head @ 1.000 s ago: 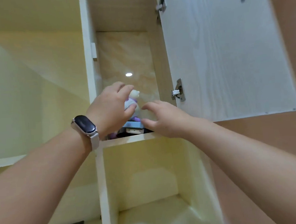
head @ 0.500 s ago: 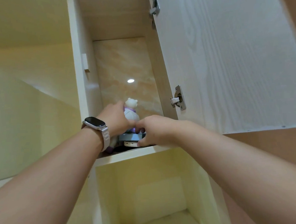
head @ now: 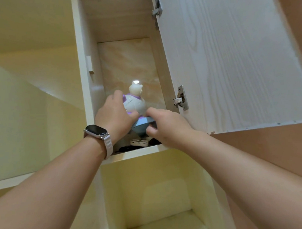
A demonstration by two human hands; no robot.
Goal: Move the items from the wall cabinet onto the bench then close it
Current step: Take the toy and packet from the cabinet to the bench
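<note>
Fingers (head: 118, 96) of left hand (head: 114, 115) were curled round the figurine (head: 136, 101); right hand (head: 167, 124) pinched its blue base (head: 141, 127), probably steadying a top-heavy load. Figurine sat just above the cabinet shelf (head: 137, 153), door (head: 232, 64) open. A white box (head: 139, 142) apparently lay beneath, not yet moved.

no readable text, labels or numbers

figurine (head: 136, 102) in cabinet (head: 122, 27), on base (head: 143, 126) | small box (head: 139, 143) below | door (head: 232, 55) right
</note>
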